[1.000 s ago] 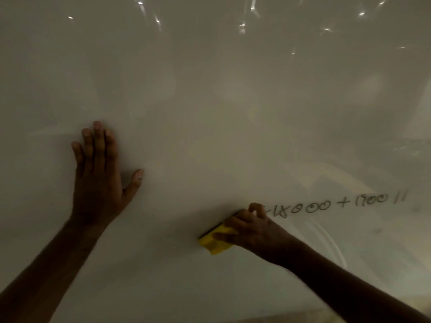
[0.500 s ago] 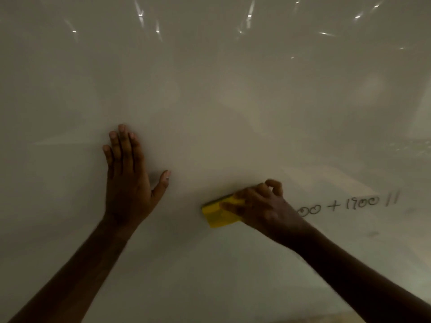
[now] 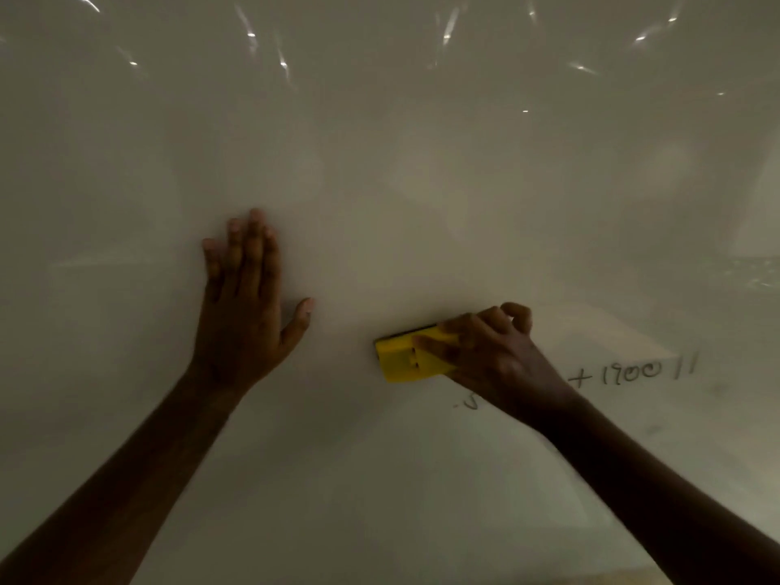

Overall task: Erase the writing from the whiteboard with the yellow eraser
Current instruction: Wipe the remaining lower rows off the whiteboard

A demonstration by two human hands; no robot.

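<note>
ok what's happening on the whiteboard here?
A person is wiping writing off the whiteboard. The right hand grips the yellow eraser against the board, fingers curled over its top. The left hand rests flat on the board, fingers straight. Not done yet: "+ 1900 //" sits to the right of the right hand, and a small leftover mark shows just below the eraser.

Both forearms are bare, with no sleeves showing. The left hand [image 3: 242, 314] enters from seven o'clock. The right hand [image 3: 491, 356] enters from five o'clock.
</note>
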